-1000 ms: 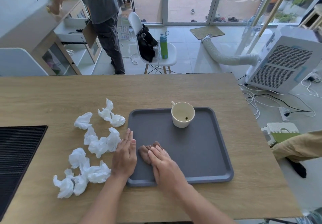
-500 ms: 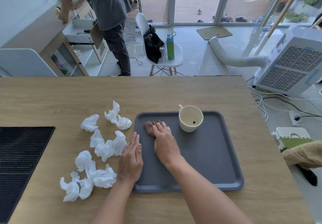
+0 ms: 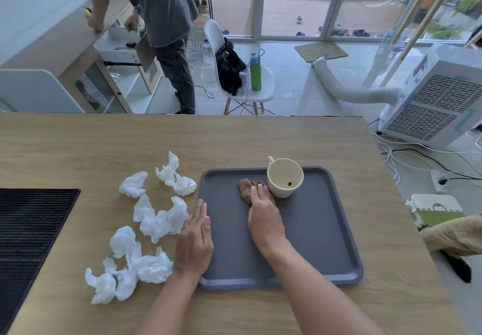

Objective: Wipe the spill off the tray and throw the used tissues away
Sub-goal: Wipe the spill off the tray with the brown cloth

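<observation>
A dark grey tray (image 3: 326, 230) lies on the wooden table (image 3: 104, 141). My right hand (image 3: 263, 217) presses flat on a brown, soaked tissue (image 3: 245, 187) in the tray's far middle, just left of a cream cup (image 3: 285, 177) that stands on the tray. My left hand (image 3: 194, 243) rests flat, fingers together, on the tray's left rim and the table, holding nothing. Several crumpled white tissues (image 3: 156, 220) lie on the table left of the tray.
A black ribbed mat (image 3: 28, 230) covers the table's left edge. Beyond the table a person stands at a cabinet (image 3: 78, 55), beside a white chair (image 3: 245, 84) with a green bottle. A portable air cooler (image 3: 438, 99) and cables are on the floor at right.
My right hand has slid the brown tissue from the tray's near left to its far side, then right, up next to the cup. My left hand stays on the tray's left rim.
</observation>
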`<state>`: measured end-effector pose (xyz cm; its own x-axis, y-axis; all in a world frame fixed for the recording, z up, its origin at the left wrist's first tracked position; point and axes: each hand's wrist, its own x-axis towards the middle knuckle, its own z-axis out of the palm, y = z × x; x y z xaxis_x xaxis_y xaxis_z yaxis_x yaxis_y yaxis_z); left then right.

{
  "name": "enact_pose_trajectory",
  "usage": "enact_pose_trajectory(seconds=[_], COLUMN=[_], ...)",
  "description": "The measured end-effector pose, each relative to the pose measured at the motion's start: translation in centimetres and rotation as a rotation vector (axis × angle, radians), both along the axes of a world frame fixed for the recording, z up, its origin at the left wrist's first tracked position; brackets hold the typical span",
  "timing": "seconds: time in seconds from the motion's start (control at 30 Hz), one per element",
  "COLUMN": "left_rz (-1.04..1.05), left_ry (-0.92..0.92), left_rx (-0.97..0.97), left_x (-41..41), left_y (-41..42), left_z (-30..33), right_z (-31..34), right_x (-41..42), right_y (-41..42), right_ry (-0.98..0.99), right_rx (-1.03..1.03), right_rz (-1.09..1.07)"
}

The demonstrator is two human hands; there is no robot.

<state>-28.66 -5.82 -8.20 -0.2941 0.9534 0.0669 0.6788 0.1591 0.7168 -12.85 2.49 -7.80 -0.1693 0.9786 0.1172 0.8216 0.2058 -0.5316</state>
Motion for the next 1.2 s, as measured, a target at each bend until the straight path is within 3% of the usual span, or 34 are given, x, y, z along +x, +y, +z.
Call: enact_pose_trajectory(seconds=[0.2,0.4,0.53,0.67,0.93,1.2], left_rz=[-0.008,0.004,-0.003,0.004,0.005,-0.038], left_ry=[-0.008,-0.021,-0.011,-0.019,-0.008,0.047], left_rx=[-0.009,-0.011,0.005,-0.005,-0.019,-0.019], left_x=[-0.1,-0.3,0.0,0.0,-0.2,0.1], left_y=[0.0,0.1,0.0,0.1,-0.1,-0.2], left_z=[0.0,0.2,0.4,0.5,0.6,0.8], right_z=[0.4,-0.8,-0.4,0.2,-0.2,1.8], right_x=[-3.2,-1.0,1.5,-1.0,-0.3,-2.0], right_y=[0.8,-3.7,-1.5,0.7,-6.5,-0.7], right_ry=[0.052,0.039,0.023,0.073,0.083,0.055], right_rx=[-0.018,0.040,0.024,-0.027,0.064,0.011], right_rz=[0.053,0.403,0.239,0.122,0.492,0.300])
